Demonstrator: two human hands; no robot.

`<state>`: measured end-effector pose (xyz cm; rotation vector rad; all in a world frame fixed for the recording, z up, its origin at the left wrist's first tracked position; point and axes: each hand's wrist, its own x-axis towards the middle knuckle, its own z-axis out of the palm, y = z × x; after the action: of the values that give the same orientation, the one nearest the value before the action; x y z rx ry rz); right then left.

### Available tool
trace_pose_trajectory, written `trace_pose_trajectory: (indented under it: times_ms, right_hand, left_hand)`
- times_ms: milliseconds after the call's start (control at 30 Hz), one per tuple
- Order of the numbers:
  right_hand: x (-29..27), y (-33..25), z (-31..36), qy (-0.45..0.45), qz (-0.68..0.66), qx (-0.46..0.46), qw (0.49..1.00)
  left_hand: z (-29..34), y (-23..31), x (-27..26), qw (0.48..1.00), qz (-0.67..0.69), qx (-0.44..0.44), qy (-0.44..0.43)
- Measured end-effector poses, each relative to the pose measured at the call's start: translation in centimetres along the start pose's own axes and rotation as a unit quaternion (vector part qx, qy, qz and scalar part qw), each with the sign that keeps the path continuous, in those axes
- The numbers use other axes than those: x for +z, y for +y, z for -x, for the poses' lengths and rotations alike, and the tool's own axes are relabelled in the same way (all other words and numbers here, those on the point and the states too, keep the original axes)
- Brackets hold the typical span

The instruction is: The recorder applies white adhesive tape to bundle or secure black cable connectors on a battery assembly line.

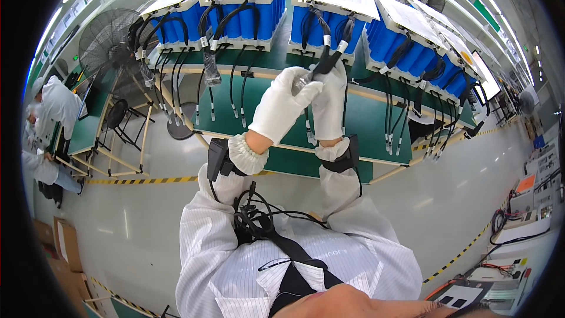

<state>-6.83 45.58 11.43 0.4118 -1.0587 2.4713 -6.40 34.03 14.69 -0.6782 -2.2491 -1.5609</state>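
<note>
Both my white-gloved hands are raised together in front of a battery pack (pixel 333 23) of blue cylinders under a white top plate. Two black cables (pixel 325 62) with white labels hang from this pack into my hands. With its fingers curled, my left hand (pixel 279 103) pinches clear plastic wrap (pixel 301 79) at the cables' end. My right hand (pixel 329 106) is closed around the cables close beside it; its fingertips are partly hidden. More cable ends with pale tips (pixel 310 132) dangle below, between my wrists.
Similar packs stand left (pixel 250 12) and right (pixel 406 32) on a green-topped bench (pixel 259 103), their loose cables hanging over its front. A large fan (pixel 112 44) and a stool (pixel 118 111) are at left, near other people in white coats (pixel 59 103). Striped tape (pixel 147 181) marks the floor.
</note>
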Motion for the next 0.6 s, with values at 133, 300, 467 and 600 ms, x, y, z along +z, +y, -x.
trace_pose_trajectory:
  times_ms: [133, 300, 467, 600]
  right_hand:
    - [-0.8, -0.5, -0.2, -0.032, 0.071, 0.000, 0.997]
    - [-0.5, -2.2, -0.6, -0.031, 0.153, 0.049, 0.986]
    - [-1.4, -2.3, -1.5, -0.003, 0.117, 0.075, 0.990]
    - [0.9, -3.2, -0.1, 0.027, 0.118, 0.069, 0.990]
  left_hand:
    - [-0.3, 0.4, -0.7, 0.997, 0.054, -0.048, -0.029]
    - [-0.1, 0.6, -0.9, 0.979, 0.149, -0.118, -0.078]
    - [-0.2, 0.5, -0.3, 0.967, 0.228, -0.100, -0.044]
    - [0.1, 0.9, -0.7, 0.977, 0.209, -0.031, -0.031]
